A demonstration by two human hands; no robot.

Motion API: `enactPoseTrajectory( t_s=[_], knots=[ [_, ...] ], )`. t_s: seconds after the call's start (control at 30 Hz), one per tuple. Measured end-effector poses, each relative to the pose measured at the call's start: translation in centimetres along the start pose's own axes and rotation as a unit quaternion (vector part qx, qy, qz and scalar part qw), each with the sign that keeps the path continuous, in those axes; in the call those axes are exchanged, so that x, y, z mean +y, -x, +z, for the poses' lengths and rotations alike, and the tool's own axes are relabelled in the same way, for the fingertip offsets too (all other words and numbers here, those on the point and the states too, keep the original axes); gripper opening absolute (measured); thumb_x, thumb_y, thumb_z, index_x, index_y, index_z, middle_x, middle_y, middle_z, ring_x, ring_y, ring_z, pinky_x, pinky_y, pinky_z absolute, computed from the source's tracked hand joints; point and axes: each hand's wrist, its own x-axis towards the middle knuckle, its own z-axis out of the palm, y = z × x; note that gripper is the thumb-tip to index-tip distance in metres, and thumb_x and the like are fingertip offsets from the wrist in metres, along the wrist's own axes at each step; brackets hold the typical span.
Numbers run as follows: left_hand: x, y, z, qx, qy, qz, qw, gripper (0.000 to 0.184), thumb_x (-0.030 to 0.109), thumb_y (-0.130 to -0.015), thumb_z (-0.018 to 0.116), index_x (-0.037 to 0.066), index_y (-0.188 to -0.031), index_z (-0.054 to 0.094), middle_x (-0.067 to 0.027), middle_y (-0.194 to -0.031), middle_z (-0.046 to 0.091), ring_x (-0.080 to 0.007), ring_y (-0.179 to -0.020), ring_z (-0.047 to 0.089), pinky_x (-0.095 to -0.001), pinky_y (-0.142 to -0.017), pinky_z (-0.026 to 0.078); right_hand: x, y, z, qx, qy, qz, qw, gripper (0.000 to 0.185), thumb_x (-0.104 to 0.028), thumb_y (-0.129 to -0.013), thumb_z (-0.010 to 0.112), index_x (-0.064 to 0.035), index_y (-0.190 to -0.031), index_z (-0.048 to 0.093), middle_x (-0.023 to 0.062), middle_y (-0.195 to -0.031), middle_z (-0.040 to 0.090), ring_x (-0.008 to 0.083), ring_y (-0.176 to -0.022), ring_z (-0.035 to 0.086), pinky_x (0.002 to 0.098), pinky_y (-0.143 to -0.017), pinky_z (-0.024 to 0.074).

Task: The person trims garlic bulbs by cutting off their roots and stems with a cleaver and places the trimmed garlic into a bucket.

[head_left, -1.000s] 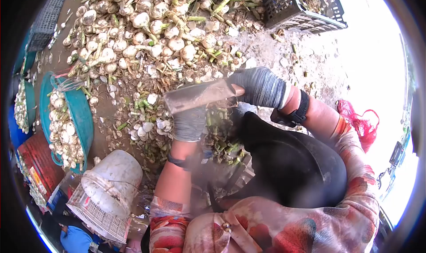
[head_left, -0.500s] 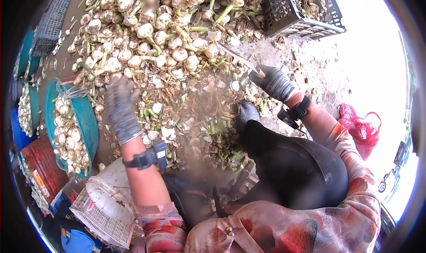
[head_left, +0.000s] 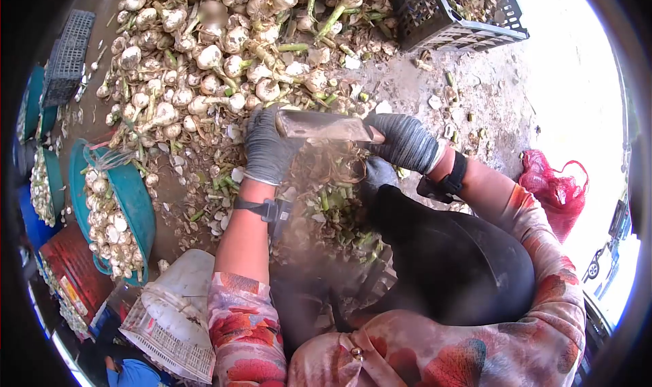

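My right hand (head_left: 407, 142), in a grey striped glove, is closed around the handle of a knife (head_left: 322, 125). Its broad, dirty blade lies level, pointing left. At the blade's far end is my left hand (head_left: 266, 149), gloved alike, with fingers curled and partly hidden behind the blade; what they hold, if anything, I cannot make out. Just beyond both hands spreads a large heap of garlic bulbs (head_left: 209, 58) with stalks and dirt on them. Below the blade, cut stalks and dry skins (head_left: 333, 200) cover the ground.
A teal basket (head_left: 132, 190) of trimmed garlic stands at left, beside an overturned white bucket (head_left: 178, 295). A black crate (head_left: 468, 34) of scraps is at top right, and a red net bag (head_left: 553, 190) lies at right. Another person's blue clothing (head_left: 132, 373) shows at bottom left.
My left hand has moved right from the heap's edge to the knife. My right hand has come lower, and the blade has turned from slanting upward to level.
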Motion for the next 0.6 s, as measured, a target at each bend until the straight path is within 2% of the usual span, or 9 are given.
enactPoseTrajectory(
  t_s=[0.03,0.07,0.1,0.13,0.23,0.33,0.43,0.53,0.6],
  knots=[
    [0.5,0.9,-0.5,-0.052,0.448,-0.114,0.885,0.047,0.028,-0.08,0.071,0.006,-0.118,0.053,-0.017,-0.116,0.056,-0.03,-0.098,0.06,-0.04,-0.088,0.051,-1.4,-0.1,-0.1,-0.002,0.022,-0.033,0.999,0.028,-0.034,-0.083,0.063,-0.0126,-0.102,0.061,0.0159,-0.082,0.065,0.0359,-0.079,0.065,0.0453,-0.068,0.0501],
    [1.5,1.8,-1.1,-0.067,0.567,-0.151,0.807,0.052,0.024,-0.081,0.071,0.007,-0.123,0.047,-0.0143,-0.118,0.055,-0.0267,-0.101,0.059,-0.0372,-0.089,0.051,-2.0,-0.1,0.2,-0.016,0.076,-0.065,0.995,0.023,-0.027,-0.082,0.062,-0.0123,-0.099,0.059,0.0151,-0.081,0.065,0.0354,-0.078,0.065,0.0451,-0.067,0.05],
    [2.6,2.7,-1.8,-0.072,0.671,-0.194,0.711,0.057,0.02,-0.082,0.072,0.007,-0.129,0.041,-0.0117,-0.12,0.055,-0.0235,-0.103,0.059,-0.0343,-0.091,0.051,-3.2,-0.1,0.1,-0.023,0.073,-0.086,0.993,0.021,-0.025,-0.081,0.061,-0.0122,-0.097,0.059,0.0147,-0.08,0.064,0.0358,-0.077,0.065,0.0451,-0.066,0.05],
    [3.2,3.4,-2.7,-0.052,0.576,-0.149,0.802,0.067,0.012,-0.081,0.072,0.007,-0.135,0.032,-0.0118,-0.12,0.055,-0.0211,-0.104,0.058,-0.0336,-0.091,0.05,-4.2,-0.1,0.0,-0.028,0.072,-0.107,0.991,0.019,-0.023,-0.08,0.061,-0.012,-0.096,0.059,0.0144,-0.08,0.064,0.0362,-0.076,0.064,0.045,-0.065,0.05],
    [4.6,5.2,-3.8,-0.035,0.604,-0.143,0.783,0.071,0.014,-0.079,0.075,0.007,-0.136,0.033,-0.011,-0.118,0.056,-0.0199,-0.103,0.058,-0.0335,-0.092,0.049,-4.3,0.0,0.7,-0.025,0.06,-0.154,0.986,0.018,-0.021,-0.079,0.061,-0.0114,-0.094,0.059,0.0147,-0.078,0.063,0.0369,-0.075,0.064,0.0452,-0.063,0.0501],
    [4.9,6.5,-4.0,-0.043,0.561,-0.162,0.811,0.071,0.017,-0.078,0.077,0.006,-0.134,0.035,-0.0098,-0.117,0.058,-0.0189,-0.103,0.058,-0.0339,-0.092,0.048,-5.0,0.5,0.7,-0.054,0.026,-0.152,0.986,0.018,-0.02,-0.078,0.06,-0.0111,-0.094,0.059,0.015,-0.076,0.063,0.0375,-0.074,0.064,0.045,-0.062,0.0502],
    [5.7,6.1,-5.3,-0.044,0.59,-0.151,0.792,0.069,0.023,-0.082,0.072,0.008,-0.136,0.032,-0.0076,-0.114,0.059,-0.0171,-0.101,0.059,-0.032,-0.089,0.048,-5.3,1.4,0.6,-0.043,0.02,-0.174,0.984,0.02,-0.018,-0.077,0.059,-0.0125,-0.096,0.059,0.0146,-0.074,0.063,0.036,-0.072,0.065,0.0447,-0.06,0.0502],
    [6.2,6.3,-5.8,-0.03,0.618,-0.202,0.76,0.066,0.02,-0.076,0.079,0.005,-0.128,0.04,-0.0086,-0.115,0.058,-0.0189,-0.102,0.058,-0.033,-0.09,0.047,-6.0,1.7,0.5,-0.046,0.04,-0.187,0.981,0.024,-0.014,-0.075,0.06,-0.0136,-0.098,0.058,0.0136,-0.071,0.062,0.0347,-0.069,0.065,0.0449,-0.058,0.0501],
    [6.2,6.2,-5.4,-0.01,0.565,-0.161,0.809,0.062,0.018,-0.077,0.078,0.005,-0.126,0.041,-0.0085,-0.116,0.057,-0.0185,-0.103,0.057,-0.0329,-0.09,0.047,-6.0,1.3,0.6,-0.065,0.037,-0.157,0.985,0.027,-0.013,-0.073,0.061,-0.0131,-0.1,0.057,0.0136,-0.072,0.062,0.0354,-0.069,0.065,0.0451,-0.058,0.0501]
  ],
)
